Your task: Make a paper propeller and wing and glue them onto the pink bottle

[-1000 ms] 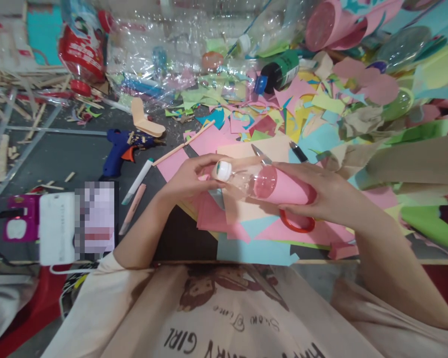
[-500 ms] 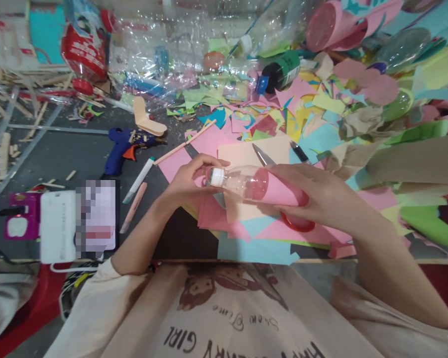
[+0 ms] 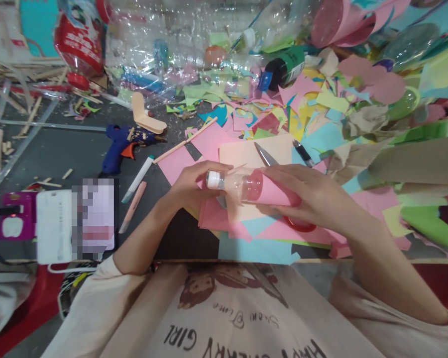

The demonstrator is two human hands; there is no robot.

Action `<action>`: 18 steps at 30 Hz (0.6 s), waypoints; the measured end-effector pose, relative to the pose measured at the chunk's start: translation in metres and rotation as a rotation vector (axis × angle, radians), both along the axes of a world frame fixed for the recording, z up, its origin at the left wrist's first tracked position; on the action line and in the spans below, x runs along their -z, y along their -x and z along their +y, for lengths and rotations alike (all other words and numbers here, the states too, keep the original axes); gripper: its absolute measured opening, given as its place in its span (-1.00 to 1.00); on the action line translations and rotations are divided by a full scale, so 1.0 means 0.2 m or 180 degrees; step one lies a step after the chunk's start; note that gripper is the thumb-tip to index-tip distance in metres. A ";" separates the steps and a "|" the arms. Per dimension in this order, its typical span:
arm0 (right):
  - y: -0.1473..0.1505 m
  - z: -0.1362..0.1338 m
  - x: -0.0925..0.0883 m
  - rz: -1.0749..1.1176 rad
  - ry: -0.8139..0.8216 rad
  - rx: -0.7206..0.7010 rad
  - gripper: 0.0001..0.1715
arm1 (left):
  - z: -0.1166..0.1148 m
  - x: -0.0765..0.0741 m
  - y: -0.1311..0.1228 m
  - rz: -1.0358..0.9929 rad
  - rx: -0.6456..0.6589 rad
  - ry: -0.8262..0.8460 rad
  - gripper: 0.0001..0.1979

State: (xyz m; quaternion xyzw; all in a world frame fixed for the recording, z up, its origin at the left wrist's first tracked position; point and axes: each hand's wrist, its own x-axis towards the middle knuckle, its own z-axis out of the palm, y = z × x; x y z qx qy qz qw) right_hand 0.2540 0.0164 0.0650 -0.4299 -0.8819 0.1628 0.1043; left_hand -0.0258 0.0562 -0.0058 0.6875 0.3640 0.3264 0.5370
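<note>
A clear plastic bottle with a white cap lies on its side between my hands, above the papers. Pink paper wraps its body. My right hand is closed around the wrapped part, thumb nearer me and fingers on the far side. At the cap end, my left hand curls its fingers around the neck; its thumb is partly hidden. Under the bottle and my right hand lie scissors, their blades and a bit of red handle showing. A sheet of cream paper is beneath.
Left of my hands lie a blue glue gun, a white marker, a pink marker and a phone. Paper scraps and a green bottle fill the far side. A brown paper roll lies right.
The bottle has shifted slightly left and turned a little between my hands. My left fingers have moved slightly further over the neck end. The right hand keeps its hold.
</note>
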 end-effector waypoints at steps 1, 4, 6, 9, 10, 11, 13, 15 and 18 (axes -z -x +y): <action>0.00 0.00 0.00 -0.0009 -0.0016 -0.0003 -0.42 | 0.00 0.00 0.00 0.0037 -0.0007 0.0003 -0.49; 0.00 0.00 0.01 -0.0043 -0.0015 0.0006 -0.44 | 0.00 -0.01 0.00 0.0156 -0.0020 0.0001 -0.47; 0.00 -0.01 0.01 -0.0063 -0.0033 0.0004 -0.44 | 0.00 -0.02 0.00 0.0150 -0.0018 0.0000 -0.46; 0.01 -0.01 0.01 -0.0091 -0.0045 -0.0011 -0.42 | 0.00 -0.01 0.01 0.0073 -0.0017 0.0015 -0.46; 0.01 -0.01 0.01 -0.0098 -0.0035 -0.0014 -0.42 | 0.00 0.00 0.01 0.0056 -0.0018 0.0009 -0.47; 0.01 -0.01 0.01 -0.0106 -0.0022 -0.0013 -0.41 | 0.00 0.00 0.01 0.0041 -0.0011 -0.0008 -0.47; 0.01 -0.01 0.01 -0.0137 -0.0003 0.0007 -0.41 | 0.00 0.01 0.01 0.0004 0.0011 -0.0056 -0.49; 0.01 -0.01 0.00 -0.0190 0.0022 0.0026 -0.43 | 0.00 0.01 0.01 -0.0038 0.0026 -0.0073 -0.50; 0.01 -0.01 0.00 -0.0229 0.0044 0.0019 -0.44 | 0.00 0.02 0.00 -0.0050 -0.0001 -0.0060 -0.49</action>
